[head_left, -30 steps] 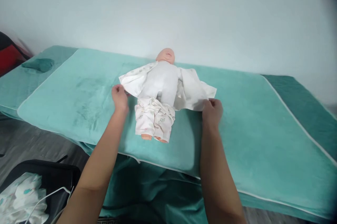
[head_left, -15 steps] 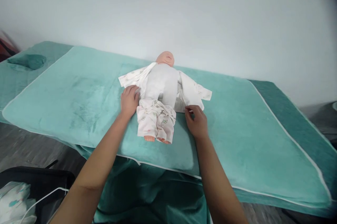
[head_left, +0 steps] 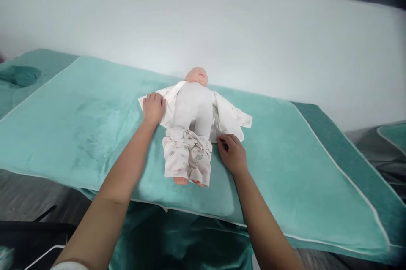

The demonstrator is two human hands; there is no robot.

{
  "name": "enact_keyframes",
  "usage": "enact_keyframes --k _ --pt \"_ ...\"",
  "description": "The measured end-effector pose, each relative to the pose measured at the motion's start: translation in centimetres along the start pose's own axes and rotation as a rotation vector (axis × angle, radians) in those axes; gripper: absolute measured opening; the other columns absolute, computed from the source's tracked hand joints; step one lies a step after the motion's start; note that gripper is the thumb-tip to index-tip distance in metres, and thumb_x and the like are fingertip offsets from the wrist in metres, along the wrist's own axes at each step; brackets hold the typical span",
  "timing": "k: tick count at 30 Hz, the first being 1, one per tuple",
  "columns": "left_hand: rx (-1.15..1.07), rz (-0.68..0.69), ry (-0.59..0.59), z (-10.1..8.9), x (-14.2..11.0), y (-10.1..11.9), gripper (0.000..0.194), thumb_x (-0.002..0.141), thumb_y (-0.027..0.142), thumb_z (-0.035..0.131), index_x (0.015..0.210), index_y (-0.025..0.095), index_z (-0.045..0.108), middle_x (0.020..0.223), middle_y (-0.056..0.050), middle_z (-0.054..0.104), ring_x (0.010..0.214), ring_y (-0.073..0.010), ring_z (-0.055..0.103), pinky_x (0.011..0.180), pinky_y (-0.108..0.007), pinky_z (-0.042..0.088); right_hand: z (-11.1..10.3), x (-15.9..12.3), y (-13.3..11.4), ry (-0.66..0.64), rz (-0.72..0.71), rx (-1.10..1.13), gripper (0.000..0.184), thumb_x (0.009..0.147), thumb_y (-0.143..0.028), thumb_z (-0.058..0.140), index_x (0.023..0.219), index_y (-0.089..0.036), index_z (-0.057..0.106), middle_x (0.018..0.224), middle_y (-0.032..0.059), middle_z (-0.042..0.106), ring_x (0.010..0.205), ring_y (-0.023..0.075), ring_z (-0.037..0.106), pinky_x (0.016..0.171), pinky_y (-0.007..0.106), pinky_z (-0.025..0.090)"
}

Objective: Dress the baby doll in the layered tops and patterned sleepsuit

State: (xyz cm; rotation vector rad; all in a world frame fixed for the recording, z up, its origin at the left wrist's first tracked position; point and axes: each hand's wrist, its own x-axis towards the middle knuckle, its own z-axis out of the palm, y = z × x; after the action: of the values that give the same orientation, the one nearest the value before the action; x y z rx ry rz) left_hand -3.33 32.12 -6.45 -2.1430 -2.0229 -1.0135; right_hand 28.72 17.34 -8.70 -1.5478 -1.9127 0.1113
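A baby doll (head_left: 193, 105) lies on its back, its head (head_left: 197, 75) near the wall and its feet toward me. Its white patterned jacket (head_left: 229, 113) is spread apart at the front, baring the white torso. Patterned trousers (head_left: 187, 156) are bunched around its legs, with the feet showing below. My left hand (head_left: 154, 108) rests on the jacket's left side by the sleeve, fingers laid out over the cloth. At the lower right, my right hand (head_left: 232, 151) pinches the jacket's hem between thumb and fingers.
The doll is on a massage bed with a light green cover (head_left: 285, 168) and a face hole (head_left: 22, 75) at the far left. A white wall (head_left: 190, 20) stands behind. A black chair-like item (head_left: 28, 244) with a white cord is at the lower left.
My left hand has moved up from the jacket's lower left side toward the sleeve. My right hand stays at the hem. The camera view has shifted slightly.
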Motion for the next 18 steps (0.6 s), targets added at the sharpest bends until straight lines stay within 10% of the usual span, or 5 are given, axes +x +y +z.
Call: enact_keyframes --k 8,18 --pt "-0.340 -0.244 0.211 -0.4 0.4 -1.4 0.018 0.101 0.039 0.045 0.094 0.024 0.052 0.074 -0.001 0.057 0.071 -0.0207 0.056 0.074 -0.032 0.041 -0.1 0.1 0.1 -0.024 0.018 0.007 0.018 0.099 -0.030 0.050 0.102 -0.024 0.067 0.107 0.0100 0.069 0.102 0.0273 0.064 0.086 0.043 0.054" --pt "-0.022 -0.270 0.189 -2.2 -1.7 -1.8 0.026 0.086 0.010 0.050 0.107 0.020 0.063 0.119 -0.016 0.060 0.112 -0.0337 0.056 0.093 -0.044 0.043 -0.6 -0.1 -0.3 0.022 -0.054 0.109 0.015 0.100 -0.030 0.053 0.101 -0.024 0.066 0.103 0.0089 0.069 0.100 0.0248 0.065 0.088 0.040 0.053"
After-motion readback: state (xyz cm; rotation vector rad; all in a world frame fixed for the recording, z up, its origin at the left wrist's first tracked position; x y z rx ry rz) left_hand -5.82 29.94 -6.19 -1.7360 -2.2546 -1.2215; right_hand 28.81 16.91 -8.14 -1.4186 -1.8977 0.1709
